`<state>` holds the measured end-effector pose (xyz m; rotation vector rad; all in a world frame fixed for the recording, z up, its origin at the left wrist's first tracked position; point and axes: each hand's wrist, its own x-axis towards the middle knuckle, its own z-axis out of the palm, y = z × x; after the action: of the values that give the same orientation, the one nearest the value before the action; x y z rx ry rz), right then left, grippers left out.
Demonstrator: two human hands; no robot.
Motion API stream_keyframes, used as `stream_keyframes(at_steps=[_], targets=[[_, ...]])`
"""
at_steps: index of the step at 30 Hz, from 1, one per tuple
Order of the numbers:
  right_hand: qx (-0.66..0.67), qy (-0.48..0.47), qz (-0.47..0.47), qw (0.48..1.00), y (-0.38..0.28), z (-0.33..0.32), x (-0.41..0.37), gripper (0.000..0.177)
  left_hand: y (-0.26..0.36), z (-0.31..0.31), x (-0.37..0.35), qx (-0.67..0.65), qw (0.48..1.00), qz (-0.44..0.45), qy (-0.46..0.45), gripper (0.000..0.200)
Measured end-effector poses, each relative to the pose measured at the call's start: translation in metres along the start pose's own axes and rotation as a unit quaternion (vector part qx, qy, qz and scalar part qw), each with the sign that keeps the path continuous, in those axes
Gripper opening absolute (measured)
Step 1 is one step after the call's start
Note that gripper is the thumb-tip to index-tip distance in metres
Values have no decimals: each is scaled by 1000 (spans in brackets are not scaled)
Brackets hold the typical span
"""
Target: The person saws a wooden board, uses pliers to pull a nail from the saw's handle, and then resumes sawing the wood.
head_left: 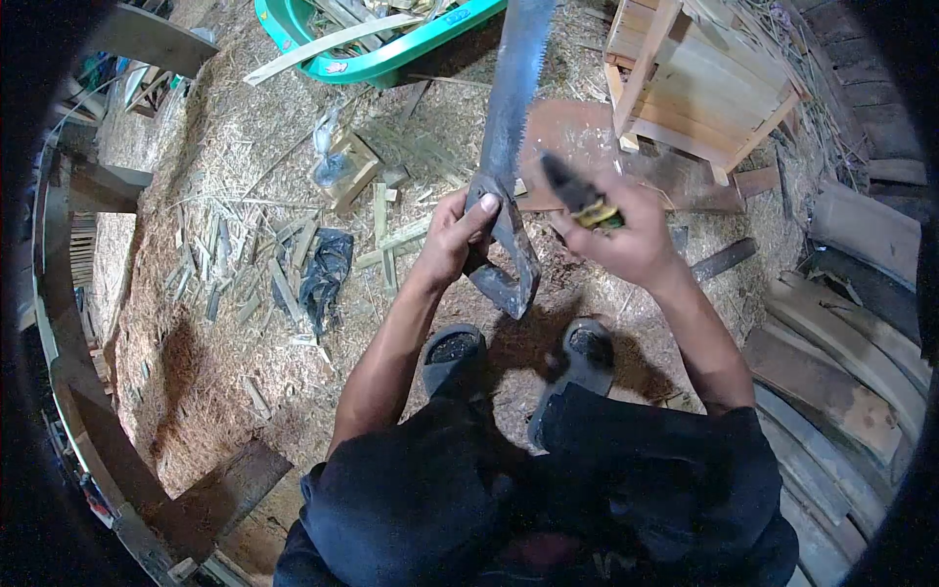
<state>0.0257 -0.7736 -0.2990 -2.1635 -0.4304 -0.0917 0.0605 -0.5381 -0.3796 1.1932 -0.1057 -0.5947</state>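
My left hand grips a hand saw near its dark handle, thumb pressed on the blade's base. The long toothed blade points away from me, up toward the green tub. My right hand is closed around a small dark tool with a yellow band, its tip aimed at the saw's toothed edge, just right of the blade. Both hands are above my feet in dark sandals.
The ground is covered in straw, sawdust and bamboo offcuts. A green tub with strips lies ahead, a wooden frame stool ahead on the right. Planks are stacked on the right. A black bag lies to the left.
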Motion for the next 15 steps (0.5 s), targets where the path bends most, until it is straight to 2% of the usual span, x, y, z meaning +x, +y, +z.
stream_keyframes(at_steps=[2, 3, 6, 7, 10, 11, 14, 15], targets=[[62, 52, 75, 994, -5, 2, 1, 33, 2, 2, 0, 6, 1000, 20, -4, 36], [107, 22, 125, 986, -4, 4, 2, 36, 1, 4, 1, -1, 999, 41, 23, 34], [173, 51, 163, 970, -6, 13, -4, 34, -5, 9, 5, 2, 991, 93, 96, 30], [243, 11, 223, 944, -16, 9, -7, 39, -6, 10, 7, 14, 987, 104, 120, 29], [366, 54, 274, 888, -38, 22, -13, 39, -3, 15, 6, 34, 980, 107, 167, 25], [364, 37, 263, 893, -40, 25, -15, 40, -2, 16, 6, 45, 978, 107, 172, 25], [245, 37, 223, 943, -28, 36, -9, 42, 0, 24, 5, 87, 971, 141, 174, 26], [100, 115, 91, 984, -9, 46, -7, 48, -1, 26, 4, 91, 970, 149, 170, 26]])
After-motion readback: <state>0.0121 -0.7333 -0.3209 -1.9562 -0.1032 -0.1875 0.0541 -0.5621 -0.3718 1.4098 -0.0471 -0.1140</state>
